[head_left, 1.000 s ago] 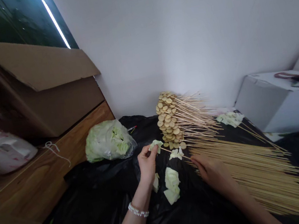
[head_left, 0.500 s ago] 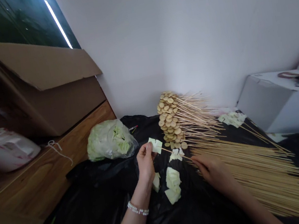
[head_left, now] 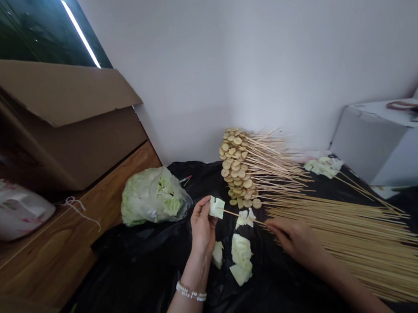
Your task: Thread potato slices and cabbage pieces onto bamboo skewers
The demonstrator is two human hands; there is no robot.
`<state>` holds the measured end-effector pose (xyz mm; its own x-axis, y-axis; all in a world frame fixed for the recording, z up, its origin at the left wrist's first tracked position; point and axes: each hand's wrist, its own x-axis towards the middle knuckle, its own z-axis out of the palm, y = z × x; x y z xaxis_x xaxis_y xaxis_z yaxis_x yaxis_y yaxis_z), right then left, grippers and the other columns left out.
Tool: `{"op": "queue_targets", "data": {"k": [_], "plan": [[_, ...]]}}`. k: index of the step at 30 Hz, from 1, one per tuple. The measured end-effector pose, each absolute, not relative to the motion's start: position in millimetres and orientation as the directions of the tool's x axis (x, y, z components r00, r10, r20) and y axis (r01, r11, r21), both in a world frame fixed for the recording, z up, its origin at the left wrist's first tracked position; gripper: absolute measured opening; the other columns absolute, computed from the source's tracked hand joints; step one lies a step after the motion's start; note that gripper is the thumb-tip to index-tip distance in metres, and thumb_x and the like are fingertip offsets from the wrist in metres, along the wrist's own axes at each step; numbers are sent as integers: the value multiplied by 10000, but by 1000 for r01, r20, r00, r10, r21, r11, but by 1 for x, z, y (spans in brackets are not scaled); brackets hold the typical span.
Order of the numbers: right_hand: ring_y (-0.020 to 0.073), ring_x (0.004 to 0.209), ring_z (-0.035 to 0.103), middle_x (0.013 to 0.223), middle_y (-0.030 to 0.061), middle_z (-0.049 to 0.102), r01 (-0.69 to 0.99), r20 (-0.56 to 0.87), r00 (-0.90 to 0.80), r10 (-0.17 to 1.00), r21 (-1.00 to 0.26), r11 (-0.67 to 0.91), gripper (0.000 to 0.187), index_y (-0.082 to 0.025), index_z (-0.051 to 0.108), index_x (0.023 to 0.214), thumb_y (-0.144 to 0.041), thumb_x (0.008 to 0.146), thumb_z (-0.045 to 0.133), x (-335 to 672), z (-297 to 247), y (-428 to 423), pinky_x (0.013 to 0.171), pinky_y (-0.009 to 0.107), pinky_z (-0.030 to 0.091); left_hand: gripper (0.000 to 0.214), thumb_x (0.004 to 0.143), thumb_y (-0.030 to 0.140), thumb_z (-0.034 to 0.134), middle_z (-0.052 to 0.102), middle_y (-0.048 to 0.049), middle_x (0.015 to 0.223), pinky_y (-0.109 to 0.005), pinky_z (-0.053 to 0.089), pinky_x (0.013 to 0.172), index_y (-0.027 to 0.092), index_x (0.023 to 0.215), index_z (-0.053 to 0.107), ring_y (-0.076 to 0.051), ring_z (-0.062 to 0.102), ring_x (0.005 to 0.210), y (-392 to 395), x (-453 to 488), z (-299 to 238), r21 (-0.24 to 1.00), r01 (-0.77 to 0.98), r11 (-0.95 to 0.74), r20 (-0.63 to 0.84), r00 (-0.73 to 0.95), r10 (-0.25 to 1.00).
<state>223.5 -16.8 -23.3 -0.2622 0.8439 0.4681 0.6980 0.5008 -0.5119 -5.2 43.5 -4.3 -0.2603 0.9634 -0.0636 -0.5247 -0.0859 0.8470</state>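
Note:
My left hand (head_left: 202, 226) pinches a pale green cabbage piece (head_left: 217, 207) at its fingertips. A thin bamboo skewer (head_left: 244, 217) pierces that piece and carries more cabbage (head_left: 246, 218) along its length. My right hand (head_left: 295, 238) is closed on the skewer's other end, resting over the loose skewer pile (head_left: 351, 231). Cut cabbage pieces (head_left: 241, 256) lie on the black plastic sheet (head_left: 141, 276) between my hands. Behind stands a stack of finished skewers with round tan slices (head_left: 237, 167).
A bagged cabbage head (head_left: 153, 196) sits at the left of the sheet. A wooden ledge (head_left: 62, 241) holds an open cardboard box (head_left: 49, 120) and a white appliance (head_left: 0, 209). More cabbage bits (head_left: 324, 166) and a white box (head_left: 396, 142) lie at right.
My left hand has turned the cabbage piece and pushed it a little onto the skewer tip. My right hand has stayed on the skewer end.

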Motion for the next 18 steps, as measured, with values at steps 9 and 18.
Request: {"op": "queue_targets", "data": {"k": [9, 18], "plan": [[188, 830, 675, 923, 56, 725, 679, 443, -253, 860, -552, 484, 288, -208, 679, 954, -259, 947, 395, 217, -26, -18, 754, 288, 509, 389, 626, 276, 766, 666, -9, 798, -179, 421, 522, 176, 997, 702, -78, 561, 605, 43, -3, -3, 848, -526, -58, -90, -250, 964], [171, 731, 649, 811, 41, 704, 664, 400, -256, 880, -589, 461, 308, -210, 666, 892, -263, 951, 369, 212, -31, -17, 695, 264, 473, 427, 646, 356, 763, 671, -10, 827, -191, 427, 576, 200, 1038, 701, -86, 567, 643, 41, 0, -7, 874, -482, -61, -67, -245, 967]]}}
